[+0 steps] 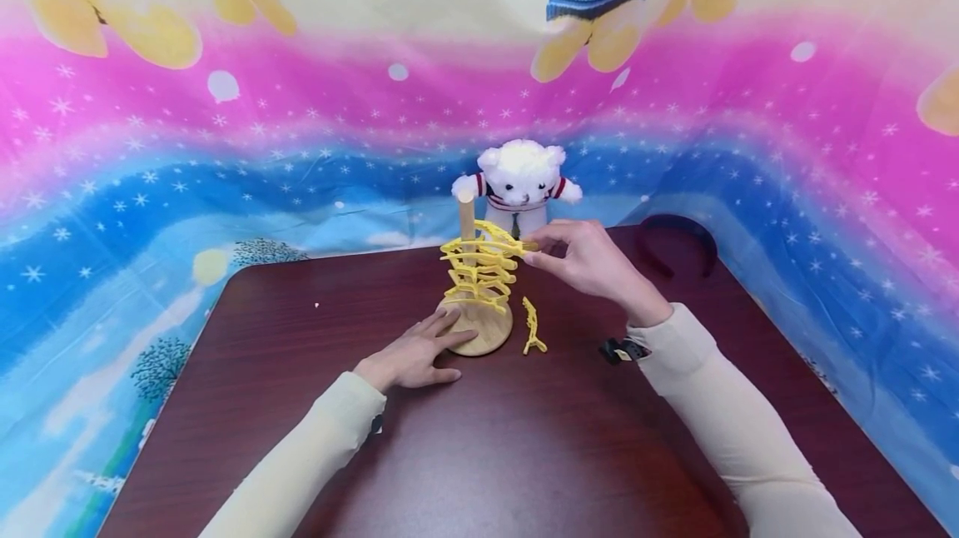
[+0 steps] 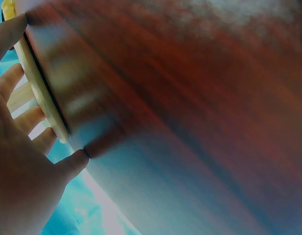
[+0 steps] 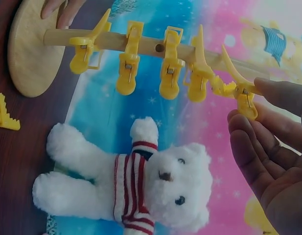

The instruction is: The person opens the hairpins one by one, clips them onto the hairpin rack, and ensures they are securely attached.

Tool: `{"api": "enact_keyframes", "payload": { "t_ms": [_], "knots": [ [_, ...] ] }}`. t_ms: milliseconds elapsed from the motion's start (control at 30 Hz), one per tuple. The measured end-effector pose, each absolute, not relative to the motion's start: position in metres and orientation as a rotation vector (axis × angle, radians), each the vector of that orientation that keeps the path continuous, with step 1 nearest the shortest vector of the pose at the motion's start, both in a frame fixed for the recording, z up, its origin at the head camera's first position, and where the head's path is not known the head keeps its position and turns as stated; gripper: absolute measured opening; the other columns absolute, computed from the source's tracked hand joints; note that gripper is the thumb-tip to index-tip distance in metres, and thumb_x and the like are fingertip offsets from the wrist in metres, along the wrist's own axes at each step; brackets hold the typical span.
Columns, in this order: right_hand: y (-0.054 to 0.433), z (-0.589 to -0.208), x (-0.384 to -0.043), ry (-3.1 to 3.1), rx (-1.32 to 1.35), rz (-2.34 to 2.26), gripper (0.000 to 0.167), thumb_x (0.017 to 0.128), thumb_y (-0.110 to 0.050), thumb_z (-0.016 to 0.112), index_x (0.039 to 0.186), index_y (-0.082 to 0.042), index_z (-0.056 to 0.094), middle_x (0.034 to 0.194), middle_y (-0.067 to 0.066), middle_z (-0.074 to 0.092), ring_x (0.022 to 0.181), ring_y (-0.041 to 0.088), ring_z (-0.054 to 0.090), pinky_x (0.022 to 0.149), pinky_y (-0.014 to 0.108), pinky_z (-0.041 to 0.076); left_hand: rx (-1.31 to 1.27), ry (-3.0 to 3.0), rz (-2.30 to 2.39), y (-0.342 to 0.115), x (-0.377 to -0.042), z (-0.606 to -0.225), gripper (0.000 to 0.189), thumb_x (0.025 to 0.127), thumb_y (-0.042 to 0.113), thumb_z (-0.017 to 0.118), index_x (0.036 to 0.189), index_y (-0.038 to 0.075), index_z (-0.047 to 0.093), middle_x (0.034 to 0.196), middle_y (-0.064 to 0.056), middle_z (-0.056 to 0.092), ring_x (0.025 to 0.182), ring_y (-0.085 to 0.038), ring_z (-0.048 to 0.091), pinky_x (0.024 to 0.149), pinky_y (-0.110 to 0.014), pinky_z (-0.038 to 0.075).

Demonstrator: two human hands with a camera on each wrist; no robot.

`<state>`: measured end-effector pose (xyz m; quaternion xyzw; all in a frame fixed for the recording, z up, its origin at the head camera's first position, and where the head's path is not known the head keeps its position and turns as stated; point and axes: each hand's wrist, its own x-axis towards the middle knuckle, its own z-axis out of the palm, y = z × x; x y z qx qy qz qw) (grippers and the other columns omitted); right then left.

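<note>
Several yellow spring hair clips are clamped one above another on an upright wooden post with a round wooden base. My left hand rests on the near left of this base, fingers spread, its thumb over the tabletop. At the upper part of the post, my right hand pinches the end of the topmost hair clip between thumb and fingers. In the right wrist view the clip's toothed part lies close to the post; whether it grips the wood I cannot tell. One loose yellow clip piece lies right of the base.
Behind the post a white teddy bear in a striped sweater faces me. A dark curved band stands at the table's back right corner. The brown table meets a printed cloth at its back and sides.
</note>
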<state>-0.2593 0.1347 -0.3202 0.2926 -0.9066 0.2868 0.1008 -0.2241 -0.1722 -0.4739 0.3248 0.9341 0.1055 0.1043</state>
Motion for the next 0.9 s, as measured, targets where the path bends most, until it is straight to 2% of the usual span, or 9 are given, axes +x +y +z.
{"api": "enact_keyframes", "payload": {
  "t_ms": [367,900],
  "knots": [
    [0.121,-0.315,-0.267,-2.667,0.962,0.843,0.026,0.093,-0.031,0.071,0.116,-0.019,0.076,0.098,-0.003,0.076,0.085,0.011,0.067,0.073,0.033,0.055,0.952,2.754,0.300,-0.172,-0.224,-0.473,0.070,0.096,0.051,0.060,0.157,0.035,0.031,0.170,-0.010,0.009,0.157,-0.034,0.006,0.121,-0.058,0.023],
    [0.114,-0.312,-0.274,-2.676,0.977,0.864,0.025,0.091,-0.029,0.074,0.114,-0.018,0.076,0.096,-0.002,0.076,0.086,0.012,0.068,0.077,0.036,0.056,0.935,2.763,0.291,-0.169,-0.223,-0.473,0.070,0.095,0.051,0.061,0.157,0.035,0.032,0.169,-0.010,0.011,0.156,-0.035,0.009,0.121,-0.059,0.024]
  ]
}}
